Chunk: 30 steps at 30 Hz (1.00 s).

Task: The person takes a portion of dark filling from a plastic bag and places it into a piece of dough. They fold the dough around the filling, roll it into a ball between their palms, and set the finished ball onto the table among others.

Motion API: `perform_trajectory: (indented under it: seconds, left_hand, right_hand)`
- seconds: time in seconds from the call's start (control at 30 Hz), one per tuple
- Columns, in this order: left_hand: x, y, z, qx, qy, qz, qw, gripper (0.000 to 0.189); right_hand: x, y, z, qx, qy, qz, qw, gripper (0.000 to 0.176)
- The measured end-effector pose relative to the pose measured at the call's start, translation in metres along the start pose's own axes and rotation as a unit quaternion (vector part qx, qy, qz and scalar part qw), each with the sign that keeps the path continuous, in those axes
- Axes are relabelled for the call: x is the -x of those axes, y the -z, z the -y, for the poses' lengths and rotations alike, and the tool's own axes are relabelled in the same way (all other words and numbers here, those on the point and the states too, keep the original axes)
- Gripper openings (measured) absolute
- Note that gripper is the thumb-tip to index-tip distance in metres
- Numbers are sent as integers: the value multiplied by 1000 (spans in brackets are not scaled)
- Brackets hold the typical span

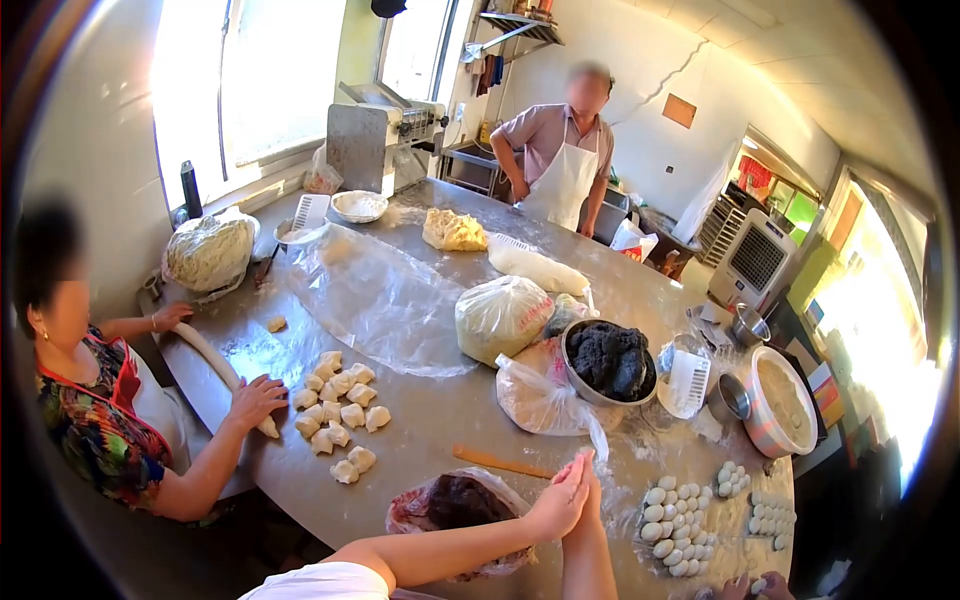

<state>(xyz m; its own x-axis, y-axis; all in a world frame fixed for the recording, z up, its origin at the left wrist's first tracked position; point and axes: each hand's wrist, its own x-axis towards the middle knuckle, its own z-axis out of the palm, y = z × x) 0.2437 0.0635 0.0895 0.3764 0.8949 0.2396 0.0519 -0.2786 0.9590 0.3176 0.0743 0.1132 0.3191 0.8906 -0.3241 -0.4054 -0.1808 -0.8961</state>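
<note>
We record the small round white dough balls (672, 530) lying in close rows on the floured edge of the round grey metal table (430, 420), at four o'clock from the hands and near them. The left hand (560, 500) and right hand (592, 476) are pressed flat, palm to palm, with the fingers straight. We cannot tell whether a piece is held between them, as nothing shows at the edges.

We judge the step in hand to be rounding a piece between the palms. Setting it down would call for parting the palms over the bare spot beside the rows without disturbing them.

At nine o'clock, just beside the left forearm, sits a clear plastic bag of dark paste (455, 505). A thin wooden stick (497, 462) lies at ten o'clock. A steel bowl of dark filling (610, 360) stands at twelve o'clock, well apart.

Further round at nine o'clock, a co-worker's hand (255, 398) rests on a long pale dough rope (215, 362), beside cut dough lumps (340, 410).
</note>
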Motion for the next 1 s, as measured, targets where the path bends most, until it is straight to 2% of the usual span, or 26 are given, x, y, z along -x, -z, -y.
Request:
perform_trajectory:
  seconds: [0.03,0.07,0.13,0.17,0.2,0.23,0.3,0.37,0.47,0.5,0.6,0.63,0.67,0.73,0.77,0.87,0.9,1.0]
  left_hand:
    - [1,-1,3,-25,-28,24,999,54]
    - [1,-3,4,-48,-54,48,996,56]
    - [7,-3,-4,-66,-89,35,993,57]
    - [10,-5,-5,-50,-94,22,994,57]
    - [14,-10,-5,-31,-95,10,995,56]
    - [11,-13,1,-110,-53,29,992,57]
    - [3,-6,-3,-93,36,41,994,58]
    - [-9,2,0,-75,95,41,992,60]
    - [-27,27,-4,-151,143,29,978,60]
    - [-30,30,-2,-174,129,-42,975,59]
    - [-39,41,12,-35,57,-127,990,58]
    - [-41,39,12,59,-9,-234,970,42]
    - [-38,42,13,102,37,-212,971,37]
    - [-33,58,5,184,120,-167,961,27]
    - [-33,56,11,198,95,-195,956,24]
    - [-22,77,-11,211,190,-154,946,22]
    - [-23,68,9,217,151,-189,946,25]
    - [-18,73,20,174,191,-146,955,34]
  right_hand:
    - [-50,28,-46,-165,-84,-66,981,46]
    - [-48,31,-39,-160,-87,-30,983,46]
    - [-27,35,-19,-142,-100,34,984,46]
    - [-26,46,-31,-240,-55,201,948,38]
    - [-30,60,-37,-236,-62,187,952,37]
    - [-23,48,-32,-235,-76,153,957,36]
    - [-10,15,-24,-247,-83,122,958,35]
    - [4,-15,-18,-259,-85,113,955,35]
    - [33,-42,-7,-259,-79,117,956,36]
    - [39,-45,-4,-253,-74,114,958,37]
    - [45,-42,-1,-185,-24,106,977,37]
    - [45,-39,-2,-149,1,101,984,35]
    - [43,-35,-2,-112,27,97,989,33]
    - [36,-22,-10,-136,3,66,988,22]
    - [34,-22,-11,-146,-14,42,988,19]
    - [34,-21,-14,-158,-63,-3,985,15]
    - [37,-23,-14,-153,-75,-12,985,15]
    - [40,-19,-22,-137,-81,-9,987,19]
